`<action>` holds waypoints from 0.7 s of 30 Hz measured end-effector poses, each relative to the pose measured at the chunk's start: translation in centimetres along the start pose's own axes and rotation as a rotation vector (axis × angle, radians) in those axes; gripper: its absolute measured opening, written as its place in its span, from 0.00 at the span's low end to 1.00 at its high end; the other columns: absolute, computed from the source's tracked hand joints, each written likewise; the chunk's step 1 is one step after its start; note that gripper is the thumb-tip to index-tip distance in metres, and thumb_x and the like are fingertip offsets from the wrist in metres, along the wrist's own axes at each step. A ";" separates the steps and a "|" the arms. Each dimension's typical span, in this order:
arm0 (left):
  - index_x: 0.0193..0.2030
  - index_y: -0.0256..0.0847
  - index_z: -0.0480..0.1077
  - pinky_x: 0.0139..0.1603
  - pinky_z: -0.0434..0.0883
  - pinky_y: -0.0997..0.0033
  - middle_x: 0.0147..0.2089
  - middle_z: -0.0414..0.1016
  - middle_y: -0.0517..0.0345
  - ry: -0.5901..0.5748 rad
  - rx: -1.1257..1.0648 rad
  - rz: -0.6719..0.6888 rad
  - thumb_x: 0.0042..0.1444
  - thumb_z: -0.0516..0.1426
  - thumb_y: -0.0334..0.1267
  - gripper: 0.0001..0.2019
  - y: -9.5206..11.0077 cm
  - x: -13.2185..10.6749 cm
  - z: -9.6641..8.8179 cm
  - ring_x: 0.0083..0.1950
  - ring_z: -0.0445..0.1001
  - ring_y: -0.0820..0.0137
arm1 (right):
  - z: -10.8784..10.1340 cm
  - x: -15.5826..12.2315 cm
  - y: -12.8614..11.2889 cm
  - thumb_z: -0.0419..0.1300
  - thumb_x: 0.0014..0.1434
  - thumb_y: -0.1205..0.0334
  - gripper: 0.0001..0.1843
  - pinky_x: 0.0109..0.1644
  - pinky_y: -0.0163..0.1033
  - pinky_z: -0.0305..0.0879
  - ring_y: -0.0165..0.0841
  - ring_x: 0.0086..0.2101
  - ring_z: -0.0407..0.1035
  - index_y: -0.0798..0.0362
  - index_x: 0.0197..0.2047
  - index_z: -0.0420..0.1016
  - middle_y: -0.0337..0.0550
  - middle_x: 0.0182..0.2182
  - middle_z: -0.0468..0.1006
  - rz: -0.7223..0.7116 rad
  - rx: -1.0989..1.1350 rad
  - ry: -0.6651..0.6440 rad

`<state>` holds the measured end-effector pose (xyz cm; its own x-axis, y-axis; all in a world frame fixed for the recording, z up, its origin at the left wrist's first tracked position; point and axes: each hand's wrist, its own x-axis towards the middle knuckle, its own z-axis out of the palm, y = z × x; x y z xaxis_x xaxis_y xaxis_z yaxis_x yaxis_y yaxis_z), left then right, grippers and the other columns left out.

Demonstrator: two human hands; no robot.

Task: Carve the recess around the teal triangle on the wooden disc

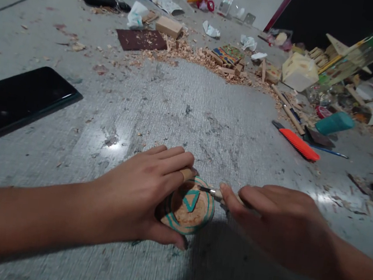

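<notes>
A round wooden disc (194, 219) lies on the grey surface, with teal rings round its rim and a raised teal-edged triangle in its middle. My left hand (154, 186) is closed round the disc's left side, the thumb along the near edge and the fingers over the far edge. A tan band wraps one of its fingers. In my right hand (269, 212) is a carving knife (212, 191) with a pale handle and metal collar. Its blade tip touches or hovers just above the disc, right of the triangle's top; contact is hard to tell.
A black phone (26, 99) lies at left. Farther back are wood shavings (189, 52), a brown sandpaper sheet (140, 39) and a wooden block (169, 27). An orange-handled cutter (298, 144), a teal cylinder (335, 123) and a green-and-yellow bottle (368, 53) sit at right.
</notes>
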<state>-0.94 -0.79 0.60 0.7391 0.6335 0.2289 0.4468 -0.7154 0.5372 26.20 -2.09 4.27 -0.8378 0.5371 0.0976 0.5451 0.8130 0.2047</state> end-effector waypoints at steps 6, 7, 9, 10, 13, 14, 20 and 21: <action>0.47 0.33 0.72 0.41 0.66 0.58 0.44 0.71 0.49 0.023 -0.010 -0.006 0.49 0.67 0.67 0.36 0.1 -0.2 0.1 0.44 0.70 0.57 | 1.2 -0.8 -1.4 0.47 0.73 0.67 0.13 0.27 0.44 0.41 0.29 0.20 0.55 0.50 0.48 0.72 0.32 0.22 0.66 0.088 -0.030 0.088; 0.47 0.33 0.72 0.41 0.66 0.58 0.44 0.71 0.49 0.021 -0.007 -0.008 0.49 0.67 0.67 0.36 0.1 -0.2 0.1 0.44 0.70 0.57 | 1.2 -0.9 -1.6 0.46 0.73 0.67 0.14 0.27 0.44 0.42 0.29 0.20 0.56 0.50 0.50 0.72 0.32 0.23 0.67 0.118 -0.002 0.069; 0.48 0.33 0.72 0.42 0.66 0.58 0.44 0.71 0.49 0.013 -0.001 -0.014 0.48 0.67 0.67 0.37 0.2 -0.1 0.0 0.44 0.70 0.57 | 0.9 -0.9 -1.7 0.46 0.73 0.66 0.14 0.27 0.43 0.45 0.29 0.20 0.59 0.50 0.53 0.71 0.32 0.24 0.70 0.155 0.071 0.034; 0.49 0.33 0.72 0.42 0.66 0.58 0.44 0.71 0.49 0.009 0.001 -0.018 0.48 0.67 0.67 0.37 0.2 -0.1 0.0 0.44 0.70 0.57 | 0.8 -0.8 -1.7 0.47 0.73 0.64 0.14 0.27 0.42 0.47 0.28 0.20 0.61 0.50 0.54 0.72 0.33 0.25 0.71 0.172 0.120 0.007; 0.49 0.34 0.72 0.42 0.65 0.59 0.44 0.72 0.50 -0.005 0.009 -0.027 0.48 0.68 0.67 0.37 0.4 0.0 -0.1 0.44 0.70 0.57 | 0.4 -0.3 -1.2 0.51 0.73 0.60 0.12 0.28 0.38 0.53 0.27 0.23 0.67 0.49 0.49 0.76 0.34 0.26 0.75 0.213 0.316 -0.051; 0.48 0.34 0.72 0.42 0.65 0.59 0.44 0.72 0.50 -0.009 0.015 -0.030 0.47 0.68 0.67 0.37 0.4 0.0 -0.2 0.45 0.70 0.57 | 0.3 -0.2 -1.0 0.51 0.73 0.60 0.12 0.29 0.36 0.55 0.27 0.25 0.69 0.50 0.47 0.77 0.35 0.27 0.77 0.218 0.367 -0.059; 0.47 0.34 0.72 0.43 0.62 0.58 0.43 0.72 0.51 -0.016 0.074 -0.034 0.49 0.66 0.69 0.37 0.6 0.0 -0.2 0.44 0.70 0.57 | -0.8 0.4 0.0 0.50 0.75 0.60 0.16 0.32 0.33 0.62 0.27 0.27 0.72 0.53 0.45 0.79 0.41 0.29 0.81 0.210 0.458 -0.018; 0.47 0.35 0.72 0.43 0.62 0.58 0.43 0.72 0.51 -0.018 0.079 -0.029 0.49 0.65 0.70 0.37 0.6 0.0 -0.2 0.44 0.69 0.57 | -1.2 0.4 0.2 0.50 0.75 0.60 0.16 0.32 0.33 0.62 0.27 0.26 0.72 0.53 0.45 0.80 0.40 0.29 0.81 0.201 0.434 -0.020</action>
<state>-0.79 -1.13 1.10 0.7343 0.6490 0.1990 0.5059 -0.7186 0.4772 25.91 -1.99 5.48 -0.7163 0.6938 0.0743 0.6618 0.7093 -0.2426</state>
